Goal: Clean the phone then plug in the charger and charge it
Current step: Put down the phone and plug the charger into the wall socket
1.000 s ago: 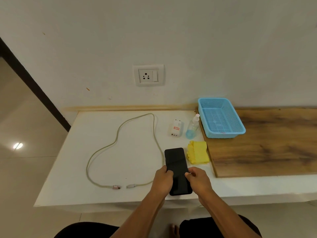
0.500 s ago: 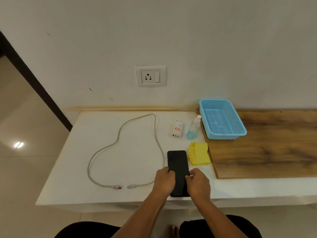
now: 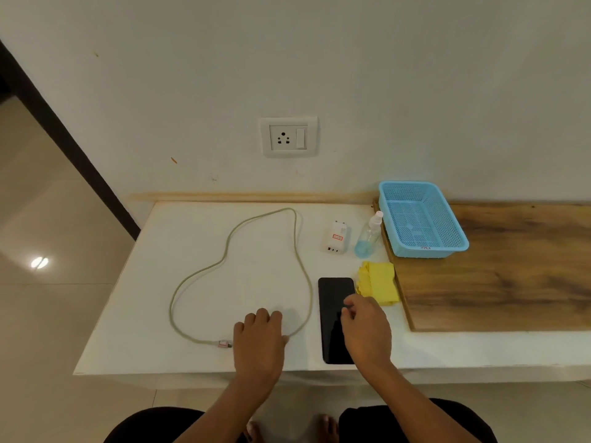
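White counter (image 3: 198, 282) against a plain wall, wall socket (image 3: 287, 137) w/ switch above it; wooden board (image 3: 511, 266) covers the right part. Phone (image 3: 334, 302) lies flat, screen dark, near the front edge, just beside the yellow cloth (image 3: 379, 282). Right hand (image 3: 366, 334) is over the phone's right side, fingers curled loosely together w/ tips toward the cloth; can't tell if they touch the glass. Left hand (image 3: 260, 343) rests palm-down on the counter, fingers together, covering one end of the charging cable (image 3: 297, 251); the other plug end (image 3: 224, 343) sticks out just left of it. Adapter (image 3: 335, 236) and spray bottle (image 3: 367, 235) sit behind the phone; the bottle stands beside the blue basket (image 3: 422, 219).

Cleaning looks not yet begun, so risks ahead, prob.:
- Phone's bottom end is close to the counter lip; a hard wipe w/o steadying could slide it off.
- Reaching for the bottle past the adapter may knock either over.
- Spraying straight onto the phone could get liquid in the port before charging.
- Left hand dragging the cable could pull the loop across the phone.
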Motion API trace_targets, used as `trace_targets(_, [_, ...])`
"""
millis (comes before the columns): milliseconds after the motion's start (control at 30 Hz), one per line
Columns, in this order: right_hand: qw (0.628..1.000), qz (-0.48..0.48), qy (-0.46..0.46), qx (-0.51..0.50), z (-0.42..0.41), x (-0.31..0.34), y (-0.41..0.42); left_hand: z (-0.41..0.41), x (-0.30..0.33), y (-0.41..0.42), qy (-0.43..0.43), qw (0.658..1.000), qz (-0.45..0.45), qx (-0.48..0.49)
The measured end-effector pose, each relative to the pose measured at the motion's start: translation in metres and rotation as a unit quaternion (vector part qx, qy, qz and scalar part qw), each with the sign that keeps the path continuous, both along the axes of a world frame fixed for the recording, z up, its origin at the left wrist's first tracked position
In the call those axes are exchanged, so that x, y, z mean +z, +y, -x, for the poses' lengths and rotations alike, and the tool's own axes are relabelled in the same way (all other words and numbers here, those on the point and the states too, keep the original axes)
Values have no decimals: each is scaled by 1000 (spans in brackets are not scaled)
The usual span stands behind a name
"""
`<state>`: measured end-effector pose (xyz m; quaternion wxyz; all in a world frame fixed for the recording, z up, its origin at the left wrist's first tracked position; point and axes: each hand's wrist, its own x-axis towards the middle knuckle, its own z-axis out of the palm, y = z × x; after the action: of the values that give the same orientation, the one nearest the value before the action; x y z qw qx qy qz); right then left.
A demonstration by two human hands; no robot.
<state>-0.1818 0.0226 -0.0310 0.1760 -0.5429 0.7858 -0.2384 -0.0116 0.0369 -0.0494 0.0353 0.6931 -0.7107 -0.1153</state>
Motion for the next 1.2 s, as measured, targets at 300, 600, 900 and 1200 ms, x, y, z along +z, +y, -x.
trace_targets(300, [965, -17, -13, 260, -39, 4, 7, -12, 3, -7, -35, 998, 29, -51])
trace_targets(600, [974, 26, -26, 222, -55, 13, -6, -39, 66, -37, 73, 987, 100, -101])
trace_targets(900, [972, 70, -114, 192, -50, 28, -9, -22, 94, -67, 235, 961, -2, -142])
trace_targets(1200, [934, 62, -351, 11, -20, 38, -18, 37, 85, -139, 244, 968, -5, -54])
